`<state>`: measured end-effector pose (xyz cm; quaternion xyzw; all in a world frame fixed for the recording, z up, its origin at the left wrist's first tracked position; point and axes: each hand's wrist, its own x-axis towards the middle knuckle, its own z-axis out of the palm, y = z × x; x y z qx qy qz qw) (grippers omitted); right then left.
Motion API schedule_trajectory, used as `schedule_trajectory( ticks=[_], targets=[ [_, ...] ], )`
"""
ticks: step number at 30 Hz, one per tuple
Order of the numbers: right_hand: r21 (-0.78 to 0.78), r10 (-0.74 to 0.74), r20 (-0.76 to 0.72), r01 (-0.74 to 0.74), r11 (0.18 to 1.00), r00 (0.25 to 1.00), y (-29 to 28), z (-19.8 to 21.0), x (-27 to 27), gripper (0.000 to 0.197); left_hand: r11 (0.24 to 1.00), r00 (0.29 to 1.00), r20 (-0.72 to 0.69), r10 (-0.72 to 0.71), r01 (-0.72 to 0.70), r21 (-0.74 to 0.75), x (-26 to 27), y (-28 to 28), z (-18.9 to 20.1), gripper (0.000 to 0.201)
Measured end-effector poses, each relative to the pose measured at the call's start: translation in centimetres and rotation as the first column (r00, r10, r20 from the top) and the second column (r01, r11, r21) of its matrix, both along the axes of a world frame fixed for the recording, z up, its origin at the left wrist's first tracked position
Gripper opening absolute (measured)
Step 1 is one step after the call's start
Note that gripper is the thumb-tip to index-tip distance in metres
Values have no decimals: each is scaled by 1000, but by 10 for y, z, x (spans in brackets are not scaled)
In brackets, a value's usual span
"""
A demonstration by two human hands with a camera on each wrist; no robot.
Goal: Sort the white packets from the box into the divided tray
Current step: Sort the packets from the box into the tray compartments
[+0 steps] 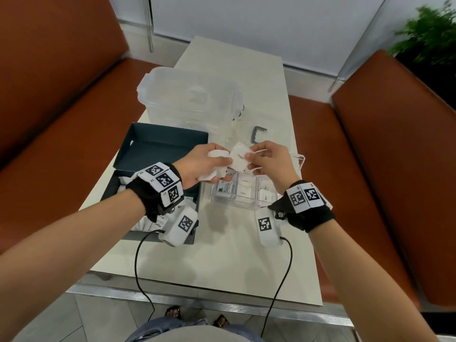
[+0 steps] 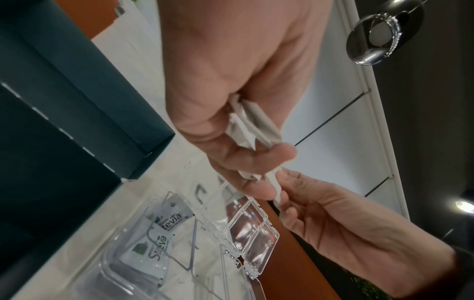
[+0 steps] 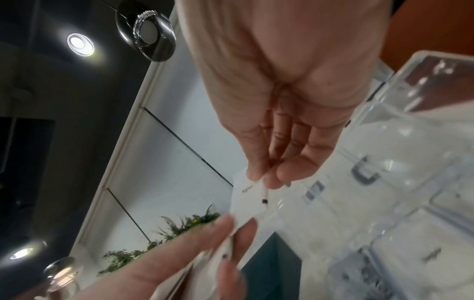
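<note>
My left hand (image 1: 209,164) grips a bunch of white packets (image 1: 215,172) above the table, between the dark box (image 1: 153,154) and the clear divided tray (image 1: 237,203). One white packet (image 1: 240,157) sticks out of the bunch, and my right hand (image 1: 266,159) pinches it with thumb and forefinger. In the left wrist view the folded packets (image 2: 246,123) show inside my curled fingers, and the right hand (image 2: 279,182) pinches a packet edge. The right wrist view shows the pinched packet (image 3: 252,189). The tray holds a Stevia packet (image 1: 225,188) and more white packets in other compartments.
A large clear plastic container (image 1: 190,95) stands behind the box. A small grey U-shaped piece (image 1: 257,134) lies on the table near the tray's open lid (image 1: 297,160). More packets lie in the box (image 1: 148,224). Orange benches flank the table; a plant stands far right.
</note>
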<state>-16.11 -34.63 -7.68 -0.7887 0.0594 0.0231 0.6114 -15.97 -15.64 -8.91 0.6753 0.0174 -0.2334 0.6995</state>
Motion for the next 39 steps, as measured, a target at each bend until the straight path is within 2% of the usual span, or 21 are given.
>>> schedule_trajectory(
  ticks=[4,8,13,17,21,27,31,35,39],
  targets=[
    [-211,-44,11,46,976,999,-26,-6,11,14,999,999,9,37,-38,5,0,-5,1,19],
    [-471,-23,-14,13,882,1000,-33,-26,16,10,998,999,15,46,-47,29,-2,-7,2,18],
    [-599,59,-63,-85,796,996,-20,-47,16,10,997,998,33,58,-60,52,-4,-6,3,19],
    [-732,105,-158,-188,655,982,-7,-61,18,19,997,997,36,64,-65,48,-5,-3,2,21],
    [-819,142,-236,-275,504,961,0,-65,17,23,997,997,40,66,-67,39,-6,0,0,17],
    [-916,211,-238,-291,276,948,2,-67,17,26,997,997,40,65,-66,39,-6,1,0,15],
    [-939,289,-219,-282,198,932,-4,-70,20,30,997,997,45,63,-65,36,-7,3,1,15],
    [-950,295,-274,-305,62,915,-5,-70,20,28,997,997,51,61,-64,48,-7,5,1,16],
    [-944,281,-307,-328,27,909,-3,-72,19,25,998,998,32,60,-61,27,-6,6,0,16]
  ],
)
